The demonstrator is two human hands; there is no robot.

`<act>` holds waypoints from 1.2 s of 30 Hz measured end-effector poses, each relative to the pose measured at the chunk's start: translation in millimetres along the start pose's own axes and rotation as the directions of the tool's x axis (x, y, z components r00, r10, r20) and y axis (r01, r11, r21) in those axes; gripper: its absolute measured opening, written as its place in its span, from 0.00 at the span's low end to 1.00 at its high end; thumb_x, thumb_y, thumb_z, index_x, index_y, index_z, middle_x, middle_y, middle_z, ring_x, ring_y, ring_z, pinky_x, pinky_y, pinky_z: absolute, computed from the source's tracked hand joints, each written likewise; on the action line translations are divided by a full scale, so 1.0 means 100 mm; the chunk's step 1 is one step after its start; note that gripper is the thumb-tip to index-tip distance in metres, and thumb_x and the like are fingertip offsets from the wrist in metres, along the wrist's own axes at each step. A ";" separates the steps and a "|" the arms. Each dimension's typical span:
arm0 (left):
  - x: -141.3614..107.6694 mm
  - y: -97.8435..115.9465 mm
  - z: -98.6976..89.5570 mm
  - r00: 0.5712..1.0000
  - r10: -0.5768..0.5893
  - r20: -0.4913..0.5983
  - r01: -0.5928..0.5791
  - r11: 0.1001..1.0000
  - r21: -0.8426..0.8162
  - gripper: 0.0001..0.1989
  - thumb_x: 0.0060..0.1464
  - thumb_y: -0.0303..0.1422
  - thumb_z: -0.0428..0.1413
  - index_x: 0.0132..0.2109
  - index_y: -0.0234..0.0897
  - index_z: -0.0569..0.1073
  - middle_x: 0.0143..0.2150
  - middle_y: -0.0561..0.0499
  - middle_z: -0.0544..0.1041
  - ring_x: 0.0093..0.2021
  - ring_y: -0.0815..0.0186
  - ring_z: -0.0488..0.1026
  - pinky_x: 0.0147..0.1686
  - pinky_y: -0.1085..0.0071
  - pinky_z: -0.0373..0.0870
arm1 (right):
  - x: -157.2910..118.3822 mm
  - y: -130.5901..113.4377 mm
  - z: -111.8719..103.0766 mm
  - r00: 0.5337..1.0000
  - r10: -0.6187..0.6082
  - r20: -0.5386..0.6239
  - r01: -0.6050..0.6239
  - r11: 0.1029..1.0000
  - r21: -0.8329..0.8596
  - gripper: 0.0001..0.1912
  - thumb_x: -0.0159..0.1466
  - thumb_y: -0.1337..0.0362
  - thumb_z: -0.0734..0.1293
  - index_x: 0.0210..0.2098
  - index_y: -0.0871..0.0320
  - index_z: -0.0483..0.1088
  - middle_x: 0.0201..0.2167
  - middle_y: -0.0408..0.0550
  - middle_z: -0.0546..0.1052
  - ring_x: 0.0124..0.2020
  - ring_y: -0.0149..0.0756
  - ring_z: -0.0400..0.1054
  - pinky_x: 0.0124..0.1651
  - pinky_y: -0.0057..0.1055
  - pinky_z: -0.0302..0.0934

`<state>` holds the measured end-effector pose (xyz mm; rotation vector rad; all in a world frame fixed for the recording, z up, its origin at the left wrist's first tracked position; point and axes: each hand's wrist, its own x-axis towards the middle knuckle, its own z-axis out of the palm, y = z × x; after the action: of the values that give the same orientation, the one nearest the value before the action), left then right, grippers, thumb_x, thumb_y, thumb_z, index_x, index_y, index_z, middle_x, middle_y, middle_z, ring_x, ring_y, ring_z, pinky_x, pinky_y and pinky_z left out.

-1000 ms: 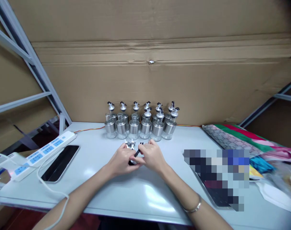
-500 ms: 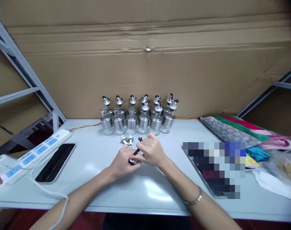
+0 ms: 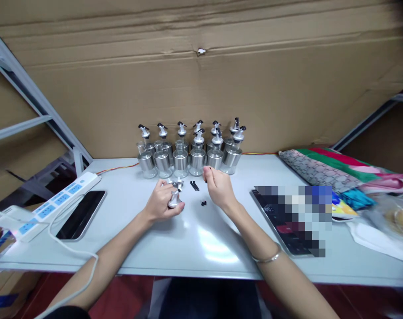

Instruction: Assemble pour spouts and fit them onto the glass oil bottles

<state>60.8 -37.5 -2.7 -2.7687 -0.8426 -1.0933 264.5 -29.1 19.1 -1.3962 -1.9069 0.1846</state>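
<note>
My left hand is closed around a silver pourer spout, its narrow tip pointing up. More silver pourer spouts lie on the table just behind these fingers. To the right, my right hand is curled shut with its fingertips pinched; a bit of something dark shows there, too small to name. Between the hands lie thin black levers and, closer to me, small black caps. Behind stand two rows of glass bottles with steel bands. Three in front on the left have bare necks; the others carry spouts with black levers.
On the left are a white power strip with a cable and a black phone. At right lies a dark flat device, partly blurred out, beside folded patterned cloth and a plastic bag. Cardboard walls the back.
My hands were together over a black piece and have come apart, the right one moving up and rightward. The spout in my left hand and the small black caps now show.
</note>
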 end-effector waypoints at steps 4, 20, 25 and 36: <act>0.00 -0.03 -0.01 1.000 0.010 -0.003 -0.010 1.000 -0.012 0.14 0.57 0.37 0.45 0.25 0.37 0.63 0.21 0.54 0.69 0.24 0.68 0.64 0.34 0.65 0.56 | 0.05 0.26 0.02 0.992 0.113 0.054 -0.112 0.993 -0.035 0.14 0.68 0.63 0.51 0.30 0.56 0.63 0.24 0.46 0.72 0.26 0.36 0.66 0.30 0.28 0.51; 0.02 0.08 0.05 0.991 0.116 -0.062 -0.116 0.993 0.005 0.11 0.55 0.35 0.49 0.26 0.37 0.62 0.20 0.56 0.68 0.22 0.70 0.62 0.37 0.64 0.63 | 0.04 0.53 0.16 0.947 0.235 0.219 -0.222 0.972 -0.081 0.04 0.58 0.71 0.65 0.34 0.60 0.69 0.28 0.46 0.76 0.30 0.33 0.68 0.35 0.25 0.56; 0.03 0.10 0.03 0.990 0.122 -0.071 -0.120 0.992 0.025 0.10 0.54 0.34 0.50 0.27 0.37 0.63 0.19 0.57 0.68 0.21 0.70 0.61 0.38 0.64 0.64 | 0.05 0.59 0.10 0.938 0.282 0.200 -0.261 0.957 -0.125 0.05 0.55 0.74 0.66 0.31 0.60 0.71 0.27 0.46 0.76 0.29 0.33 0.69 0.33 0.25 0.56; 0.04 0.12 0.02 0.990 0.138 -0.033 -0.136 0.990 0.033 0.10 0.54 0.35 0.51 0.27 0.38 0.62 0.19 0.57 0.67 0.21 0.70 0.62 0.39 0.64 0.66 | 0.00 0.50 0.10 0.936 0.188 0.298 -0.135 0.972 -0.190 0.18 0.51 0.81 0.59 0.29 0.59 0.75 0.32 0.48 0.77 0.35 0.34 0.68 0.38 0.24 0.55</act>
<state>70.7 -45.8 -0.3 -2.7265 -0.6486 -1.0920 295.8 -6.8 -14.3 -1.7240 -2.1020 0.3531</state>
